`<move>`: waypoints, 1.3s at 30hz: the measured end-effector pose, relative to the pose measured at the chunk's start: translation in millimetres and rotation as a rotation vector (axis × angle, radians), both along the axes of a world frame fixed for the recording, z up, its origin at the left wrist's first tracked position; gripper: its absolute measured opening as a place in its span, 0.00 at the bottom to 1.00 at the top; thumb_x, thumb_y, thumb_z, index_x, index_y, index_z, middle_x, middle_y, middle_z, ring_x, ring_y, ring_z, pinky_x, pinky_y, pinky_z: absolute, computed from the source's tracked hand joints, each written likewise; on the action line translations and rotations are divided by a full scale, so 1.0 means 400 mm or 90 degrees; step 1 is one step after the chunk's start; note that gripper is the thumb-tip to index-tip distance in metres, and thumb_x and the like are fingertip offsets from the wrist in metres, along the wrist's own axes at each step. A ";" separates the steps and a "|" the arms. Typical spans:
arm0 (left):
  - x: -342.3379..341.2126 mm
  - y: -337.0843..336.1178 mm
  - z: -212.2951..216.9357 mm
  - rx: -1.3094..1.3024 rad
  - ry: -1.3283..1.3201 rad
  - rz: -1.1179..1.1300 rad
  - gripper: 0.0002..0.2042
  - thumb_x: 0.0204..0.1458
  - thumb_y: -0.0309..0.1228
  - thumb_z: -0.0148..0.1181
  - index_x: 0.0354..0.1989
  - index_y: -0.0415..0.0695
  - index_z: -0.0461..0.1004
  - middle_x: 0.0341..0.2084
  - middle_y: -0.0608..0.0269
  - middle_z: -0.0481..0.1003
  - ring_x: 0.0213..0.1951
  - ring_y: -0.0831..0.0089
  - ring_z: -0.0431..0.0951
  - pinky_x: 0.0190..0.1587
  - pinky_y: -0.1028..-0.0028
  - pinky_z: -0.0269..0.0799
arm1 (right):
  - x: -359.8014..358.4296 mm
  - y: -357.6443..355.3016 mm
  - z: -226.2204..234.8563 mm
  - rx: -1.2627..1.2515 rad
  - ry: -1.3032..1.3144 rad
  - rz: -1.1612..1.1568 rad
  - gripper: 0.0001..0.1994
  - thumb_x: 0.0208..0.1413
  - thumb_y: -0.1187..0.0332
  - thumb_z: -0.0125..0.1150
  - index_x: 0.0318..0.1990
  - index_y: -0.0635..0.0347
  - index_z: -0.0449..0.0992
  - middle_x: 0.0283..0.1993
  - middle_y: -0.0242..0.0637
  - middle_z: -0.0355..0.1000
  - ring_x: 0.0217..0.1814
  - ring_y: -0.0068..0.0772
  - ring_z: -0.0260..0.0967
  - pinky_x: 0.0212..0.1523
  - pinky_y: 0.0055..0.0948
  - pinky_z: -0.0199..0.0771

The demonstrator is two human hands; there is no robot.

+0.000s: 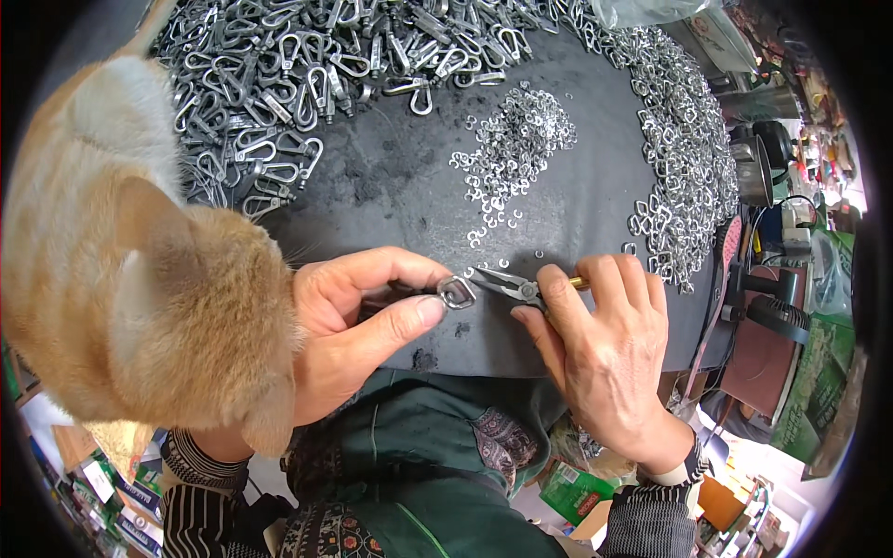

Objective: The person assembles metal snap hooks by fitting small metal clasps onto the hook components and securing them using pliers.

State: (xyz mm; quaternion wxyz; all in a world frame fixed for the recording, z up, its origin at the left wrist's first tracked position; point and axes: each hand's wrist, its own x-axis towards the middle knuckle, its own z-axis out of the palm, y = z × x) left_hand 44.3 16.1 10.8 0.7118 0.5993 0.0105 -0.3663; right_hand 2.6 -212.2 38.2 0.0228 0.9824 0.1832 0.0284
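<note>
Between the thumb and index finger of my left hand (pixel 358 321) sits a squarish metal ring (pixel 457 294). Whatever else may lie behind those fingers is hidden. My right hand (pixel 609 349) is closed round a pair of pliers (pixel 510 285), whose jaws point left, slightly parted, close beside the ring. A brass-coloured bit of the handle shows past my index finger. Whether the jaw tips grip a tiny piece, I cannot tell. Just beyond the jaws, a few small C-shaped metal rings (pixel 503 263) lie on the dark tabletop (pixel 400 177).
A ginger cat (pixel 205 316) stands at the left, its head against my left hand and forearm. Snap hooks (pixel 307 65) are heaped at the far left, small C-rings (pixel 521 139) mid-table, squarish rings (pixel 684 149) along the right. A small black fan (pixel 779 318) stands right of the table.
</note>
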 end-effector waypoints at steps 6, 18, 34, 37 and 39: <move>0.007 0.013 0.016 0.028 0.006 -0.041 0.09 0.59 0.25 0.58 0.46 0.40 0.78 0.28 0.77 0.73 0.26 0.91 0.62 0.28 0.86 0.56 | 0.005 0.012 0.009 -0.005 0.010 0.001 0.17 0.44 0.60 0.72 0.39 0.56 0.76 0.33 0.34 0.62 0.39 0.35 0.62 0.37 0.36 0.57; 0.030 0.021 -0.002 -0.058 0.123 -0.116 0.11 0.58 0.24 0.59 0.48 0.34 0.77 0.24 0.72 0.72 0.23 0.90 0.62 0.25 0.86 0.55 | 0.041 -0.047 0.048 0.036 -0.019 0.118 0.18 0.42 0.58 0.72 0.37 0.57 0.76 0.31 0.33 0.63 0.32 0.34 0.64 0.30 0.33 0.58; 0.035 0.039 -0.020 -0.161 0.169 -0.162 0.11 0.60 0.27 0.58 0.48 0.33 0.76 0.25 0.72 0.72 0.23 0.88 0.62 0.25 0.85 0.56 | 0.074 -0.046 0.059 0.132 -0.043 0.238 0.19 0.38 0.55 0.72 0.35 0.56 0.77 0.30 0.33 0.66 0.30 0.33 0.66 0.28 0.33 0.61; 0.029 0.032 -0.028 -0.153 0.081 -0.155 0.11 0.60 0.26 0.59 0.47 0.34 0.76 0.27 0.72 0.73 0.24 0.88 0.63 0.26 0.85 0.58 | 0.069 -0.041 0.056 0.136 -0.055 0.251 0.19 0.38 0.54 0.72 0.35 0.55 0.77 0.31 0.33 0.66 0.30 0.33 0.65 0.28 0.33 0.61; 0.030 0.029 -0.026 -0.155 0.060 -0.153 0.10 0.59 0.26 0.60 0.46 0.35 0.77 0.27 0.72 0.74 0.24 0.88 0.65 0.27 0.85 0.59 | 0.060 -0.042 0.059 0.118 -0.069 0.245 0.18 0.40 0.54 0.72 0.34 0.55 0.76 0.30 0.32 0.66 0.28 0.32 0.64 0.26 0.31 0.60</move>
